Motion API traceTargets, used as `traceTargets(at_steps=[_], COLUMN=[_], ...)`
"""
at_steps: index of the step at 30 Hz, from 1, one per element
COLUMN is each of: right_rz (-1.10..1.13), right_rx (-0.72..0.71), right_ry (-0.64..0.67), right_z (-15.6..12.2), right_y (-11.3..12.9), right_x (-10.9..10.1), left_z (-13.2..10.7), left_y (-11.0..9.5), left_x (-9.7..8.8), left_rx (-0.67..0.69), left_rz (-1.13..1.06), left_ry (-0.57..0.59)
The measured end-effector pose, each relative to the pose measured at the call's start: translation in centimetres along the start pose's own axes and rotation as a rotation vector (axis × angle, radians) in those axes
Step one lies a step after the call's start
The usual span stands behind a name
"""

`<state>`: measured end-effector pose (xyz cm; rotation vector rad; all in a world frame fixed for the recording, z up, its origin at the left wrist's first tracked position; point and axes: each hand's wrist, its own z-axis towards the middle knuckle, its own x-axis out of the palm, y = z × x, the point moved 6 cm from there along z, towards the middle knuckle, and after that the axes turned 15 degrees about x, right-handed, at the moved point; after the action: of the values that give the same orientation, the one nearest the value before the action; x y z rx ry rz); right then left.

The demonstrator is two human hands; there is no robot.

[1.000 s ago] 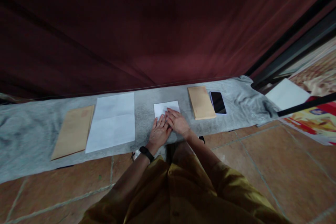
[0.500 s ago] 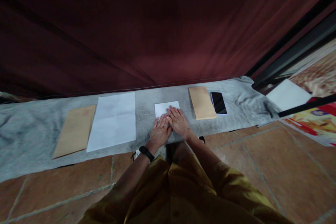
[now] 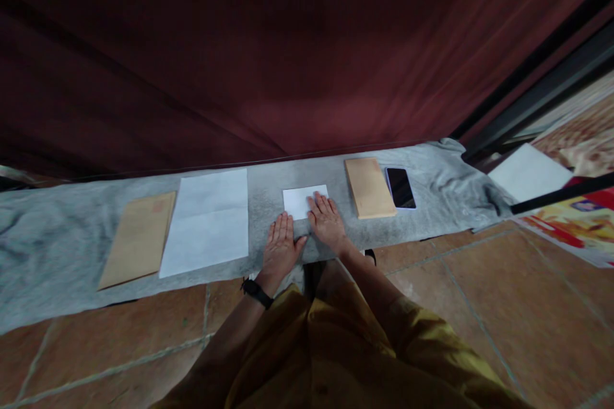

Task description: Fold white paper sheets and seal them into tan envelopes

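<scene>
A small folded white paper (image 3: 302, 200) lies on the grey cloth (image 3: 57, 236) in front of me. My right hand (image 3: 327, 223) rests flat with its fingertips on the paper's near right corner. My left hand (image 3: 279, 249) lies flat on the cloth just left of and below the paper, fingers spread, holding nothing. A black band sits on my left wrist (image 3: 252, 291).
A larger white sheet (image 3: 206, 220) and a brown envelope (image 3: 137, 238) lie to the left. Another brown envelope (image 3: 368, 186) and a dark phone (image 3: 400, 187) lie to the right. A red curtain hangs behind; tiled floor lies near me.
My left hand has slid back and to the left, off the folded paper and onto the cloth. My right hand stays on the paper.
</scene>
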<state>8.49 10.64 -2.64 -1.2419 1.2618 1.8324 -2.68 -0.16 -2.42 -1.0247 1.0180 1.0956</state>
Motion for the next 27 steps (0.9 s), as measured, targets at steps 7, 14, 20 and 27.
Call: traceTargets(at_steps=[7, 14, 20, 27], right_rz=[0.005, -0.006, -0.013, -0.011], right_rx=[0.025, 0.030, 0.018, 0.024], right_ry=[-0.015, -0.004, -0.007, -0.020], right_z=[0.1, 0.2, 0.1, -0.1], right_y=[-0.1, -0.1, -0.1, -0.1], right_x=[0.2, 0.3, 0.2, 0.1], left_z=[0.8, 5.6, 7.3, 7.1], left_y=[0.3, 0.9, 2.0, 2.5], left_x=[-0.5, 0.4, 1.2, 1.4], left_rx=[-0.011, 0.008, -0.019, -0.034], left_rz=[-0.054, -0.082, -0.056, -0.038], left_ry=[-0.066, -0.029, 0.006, -0.030])
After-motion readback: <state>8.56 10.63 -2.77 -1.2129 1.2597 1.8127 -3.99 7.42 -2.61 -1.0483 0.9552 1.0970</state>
